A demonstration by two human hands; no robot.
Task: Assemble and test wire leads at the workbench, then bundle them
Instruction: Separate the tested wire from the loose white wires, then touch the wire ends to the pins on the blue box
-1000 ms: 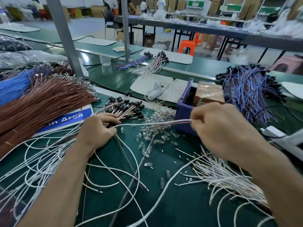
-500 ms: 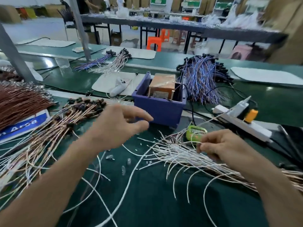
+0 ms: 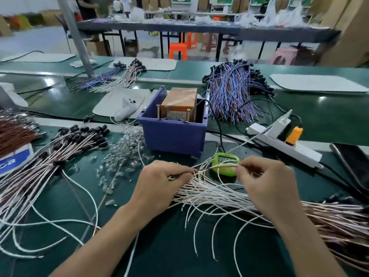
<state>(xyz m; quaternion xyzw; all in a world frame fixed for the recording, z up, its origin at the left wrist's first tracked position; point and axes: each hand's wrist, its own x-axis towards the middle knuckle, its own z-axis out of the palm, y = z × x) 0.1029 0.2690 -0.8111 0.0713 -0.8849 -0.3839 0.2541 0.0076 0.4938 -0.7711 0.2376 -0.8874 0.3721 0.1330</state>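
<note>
Listing bench contents, biggest first.

1. Workbench [image 3: 159,246]: green mat, everything sits on it.
2. Loose wire pile [image 3: 215,195]: white/pinkish leads fanned over the mat under both hands, free ends toward L.
3. Capped leads [image 3: 69,148]: black-tipped batch, far L, well apart from the pile.
4. Blue bin [image 3: 173,134]: behind the hands, holds a brown box.
5. L hand [image 3: 159,182]: thumb + fingers pinching wire ends at the pile's tip.
6. R hand [image 3: 265,182]: thumb + forefinger pinching one lead.
7. Green timer [image 3: 223,163]: on the mat just behind the pinched lead.
8. Single lead [image 3: 211,168]: stretched btwn both pinches, above the pile.

Handling, est.: v. light, limp, prob. slick; snags on neighbours. Grip near the end, draw lengthwise.

Vs. 0.5 s ago: L hand was raised near the bin, holding nothing, apart from the pile; now down at the ends. R hand was low on the pile; now lifted w/ the lead.
</note>
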